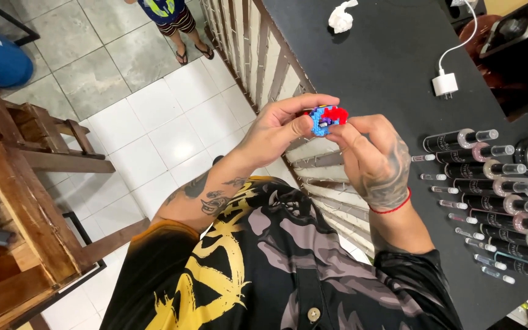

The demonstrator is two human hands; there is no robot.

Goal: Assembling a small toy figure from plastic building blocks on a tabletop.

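Your small block piece point(328, 118): blue and red. Your right wrist: thin red cord point(392, 208). Your shirt point(264, 269): black, yellow and grey print. Countertop point(386, 67) black; charger point(445, 84) white; floor tiles point(172, 122) white and grey; vials point(490, 183) black with clear caps.

A black counter point(374, 67) fills the two o'clock side. On it, a crumpled tissue point(341, 18) lies at twelve, a white charger point(445, 84) at one, and rows of dark bottles point(490, 201) at four. Wooden furniture point(19, 201) stands at nine.

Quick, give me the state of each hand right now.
Left hand: closed on the small blue and red brick model.
Right hand: fingers pinching the same model from the other side.
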